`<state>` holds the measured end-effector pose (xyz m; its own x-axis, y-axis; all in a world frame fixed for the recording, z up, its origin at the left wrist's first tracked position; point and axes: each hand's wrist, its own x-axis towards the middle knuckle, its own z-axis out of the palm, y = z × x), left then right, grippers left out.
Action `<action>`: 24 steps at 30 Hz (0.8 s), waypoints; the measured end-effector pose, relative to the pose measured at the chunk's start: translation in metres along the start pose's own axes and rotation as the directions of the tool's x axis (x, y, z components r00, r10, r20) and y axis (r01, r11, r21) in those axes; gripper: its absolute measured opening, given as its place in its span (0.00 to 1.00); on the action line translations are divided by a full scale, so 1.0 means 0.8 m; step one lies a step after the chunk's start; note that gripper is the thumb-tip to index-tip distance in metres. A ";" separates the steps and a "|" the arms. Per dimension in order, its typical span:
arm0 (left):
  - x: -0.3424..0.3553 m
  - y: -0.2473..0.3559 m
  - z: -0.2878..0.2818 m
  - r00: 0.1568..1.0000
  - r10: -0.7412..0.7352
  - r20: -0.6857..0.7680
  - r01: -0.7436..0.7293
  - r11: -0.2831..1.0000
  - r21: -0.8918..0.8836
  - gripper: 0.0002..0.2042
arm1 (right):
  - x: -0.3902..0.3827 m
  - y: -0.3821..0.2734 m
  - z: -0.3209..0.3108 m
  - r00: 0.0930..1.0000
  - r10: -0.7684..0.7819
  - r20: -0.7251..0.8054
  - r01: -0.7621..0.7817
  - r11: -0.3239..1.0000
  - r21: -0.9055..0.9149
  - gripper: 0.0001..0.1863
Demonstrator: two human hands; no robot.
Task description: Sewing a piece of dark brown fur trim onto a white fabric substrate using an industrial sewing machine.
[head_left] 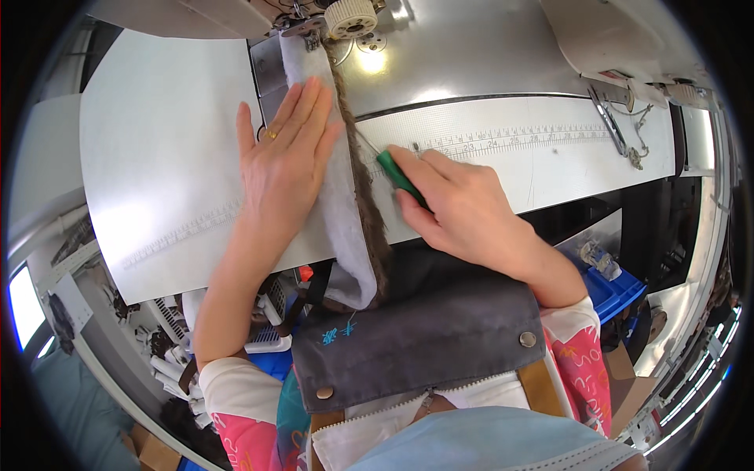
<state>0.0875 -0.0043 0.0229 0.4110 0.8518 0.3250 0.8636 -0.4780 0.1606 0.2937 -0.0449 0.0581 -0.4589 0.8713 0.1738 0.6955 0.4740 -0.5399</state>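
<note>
A long strip of white fleecy material [336,206] with brown fur [369,216] along its right edge runs from the sewing machine's presser foot [311,39] over the table's front edge. My left hand [287,157] lies flat on the strip, fingers stretched toward the machine, a ring on one finger. In my closed right hand [467,200] is a green-handled tool [400,179] with a thin metal shaft. The shaft points at the fur edge; its tip is hard to make out, so I cannot tell an awl from a screwdriver.
Printed rulers run along the white tabletop [165,165]. Tweezers [609,122] and a knotted cord [638,141] lie at its right end. The machine's handwheel-like white dial [351,17] stands above the metal bed. Below the table at right is a blue bin [616,294].
</note>
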 end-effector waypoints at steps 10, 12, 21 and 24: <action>-0.008 0.014 0.002 0.997 -0.066 -0.046 0.064 0.997 -0.033 0.19 | 0.040 -0.005 0.029 0.984 0.166 -0.063 -0.166 0.986 0.016 0.17; -0.009 0.011 0.001 0.996 -0.060 -0.068 0.055 0.996 -0.075 0.17 | 0.040 -0.004 0.032 0.997 0.070 -0.036 -0.067 0.994 0.081 0.17; -0.014 0.012 -0.005 0.994 -0.038 -0.103 0.028 0.995 -0.099 0.14 | 0.018 -0.001 0.011 0.992 0.124 -0.029 -0.120 0.985 0.125 0.17; -0.013 0.011 -0.006 0.994 -0.028 -0.104 0.018 0.996 -0.091 0.14 | 0.030 -0.006 0.022 0.986 0.157 -0.047 -0.155 0.986 0.059 0.16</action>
<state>0.0900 -0.0182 0.0253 0.3545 0.8378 0.4153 0.8405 -0.4801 0.2510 0.2702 -0.0285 0.0504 -0.3171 0.9401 0.1252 0.7244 0.3253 -0.6078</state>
